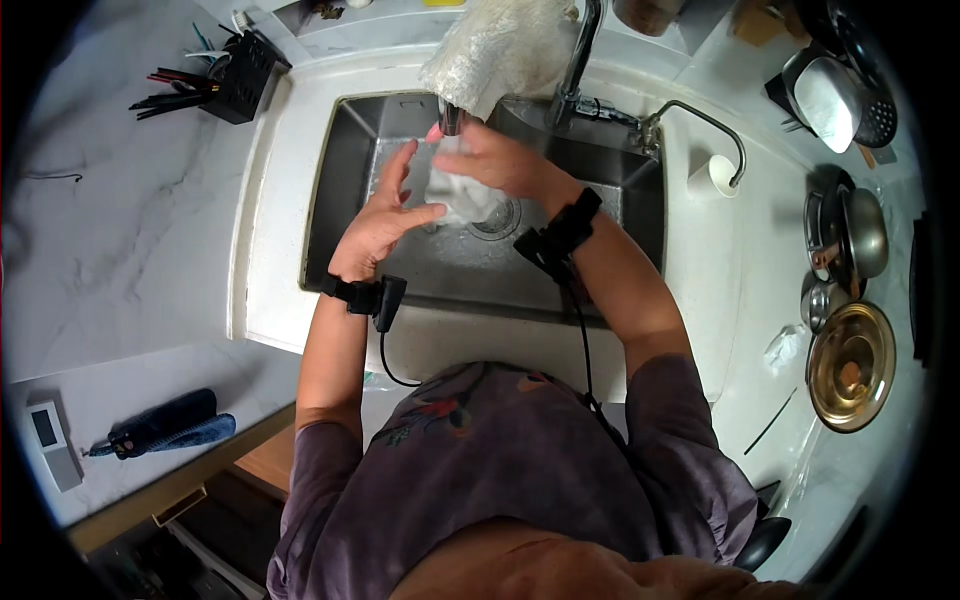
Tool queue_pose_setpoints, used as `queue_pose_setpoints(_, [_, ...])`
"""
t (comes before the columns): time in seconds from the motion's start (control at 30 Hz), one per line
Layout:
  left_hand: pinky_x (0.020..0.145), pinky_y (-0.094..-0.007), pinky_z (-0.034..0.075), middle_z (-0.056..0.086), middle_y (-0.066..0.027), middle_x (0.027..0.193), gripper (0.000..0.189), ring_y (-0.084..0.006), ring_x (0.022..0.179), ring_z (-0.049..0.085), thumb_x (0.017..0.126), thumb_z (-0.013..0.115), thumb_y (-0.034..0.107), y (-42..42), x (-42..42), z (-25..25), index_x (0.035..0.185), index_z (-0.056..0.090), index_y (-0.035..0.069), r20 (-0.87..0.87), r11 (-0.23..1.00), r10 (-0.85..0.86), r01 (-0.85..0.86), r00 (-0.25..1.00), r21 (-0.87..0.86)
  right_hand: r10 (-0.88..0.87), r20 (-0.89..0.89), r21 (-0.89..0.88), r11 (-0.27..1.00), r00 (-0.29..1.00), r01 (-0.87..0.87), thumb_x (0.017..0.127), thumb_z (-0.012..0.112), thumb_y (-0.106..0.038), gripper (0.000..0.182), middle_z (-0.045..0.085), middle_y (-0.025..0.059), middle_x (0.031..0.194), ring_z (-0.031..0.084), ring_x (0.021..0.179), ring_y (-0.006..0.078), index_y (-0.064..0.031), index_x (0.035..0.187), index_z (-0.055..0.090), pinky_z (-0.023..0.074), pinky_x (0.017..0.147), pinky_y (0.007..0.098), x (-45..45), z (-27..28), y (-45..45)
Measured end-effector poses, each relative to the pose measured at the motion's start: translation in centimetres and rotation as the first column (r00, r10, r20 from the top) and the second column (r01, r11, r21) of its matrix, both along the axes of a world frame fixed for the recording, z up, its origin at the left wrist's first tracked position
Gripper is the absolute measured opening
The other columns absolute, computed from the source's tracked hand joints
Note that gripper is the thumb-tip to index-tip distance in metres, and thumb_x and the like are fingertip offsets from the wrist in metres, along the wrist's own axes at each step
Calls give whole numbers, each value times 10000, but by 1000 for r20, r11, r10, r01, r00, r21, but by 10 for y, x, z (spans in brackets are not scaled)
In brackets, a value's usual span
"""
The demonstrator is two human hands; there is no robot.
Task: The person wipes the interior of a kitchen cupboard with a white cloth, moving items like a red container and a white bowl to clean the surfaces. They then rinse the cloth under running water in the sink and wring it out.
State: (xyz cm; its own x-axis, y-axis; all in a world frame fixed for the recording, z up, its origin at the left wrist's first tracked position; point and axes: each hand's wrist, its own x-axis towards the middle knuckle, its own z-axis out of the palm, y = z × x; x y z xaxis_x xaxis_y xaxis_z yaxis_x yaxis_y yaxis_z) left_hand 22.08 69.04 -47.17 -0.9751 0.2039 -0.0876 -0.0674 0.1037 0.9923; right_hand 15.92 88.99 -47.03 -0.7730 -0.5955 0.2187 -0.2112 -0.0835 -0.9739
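Both my hands are over the stainless steel sink [420,270], below the mouth of the chrome faucet [450,120]. A white, wet, cloth-like bundle [469,196] lies between them, beside the drain [499,221]. My left hand [382,214] has its fingers spread, the thumb tip by the bundle's left edge; whether it touches is unclear. Over the bundle's upper part reaches my right hand [499,157], its fingers partly spread near the running water; whether it grips the bundle cannot be told. Each wrist wears a black strap with a cable.
A pale crumpled cloth [495,52] hangs over the faucet's neck. The small curved tap [705,112] bends down over a white cup [712,177] at the right. A black utensil holder [244,79] stands at the upper left. Pans and a golden lid [862,367] line the right side.
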Motion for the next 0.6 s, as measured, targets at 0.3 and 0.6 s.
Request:
queue_pose_setpoints(0.3, [813,-311,512,619,-115,1153,487,-188,988,624,862,680,248,25,-11,2,1254,533,-1,401,938,-215,74,891,339,-115,102,377,924,988,69,902,592,-264,284,662,45,877,588,785,126,4,966,662,465,735,270,-19,37,42])
queue_pose_setpoints(0.6, [900,-361,490,640,-101,1146,448,-215,1040,618,932,584,363,26,-12,-7,1227,557,26,488,664,-184,-258,853,702,-111,287,104,991,951,84,955,558,-349,367,599,-9,824,491,788,51,9,974,638,441,722,258,26,-32,32])
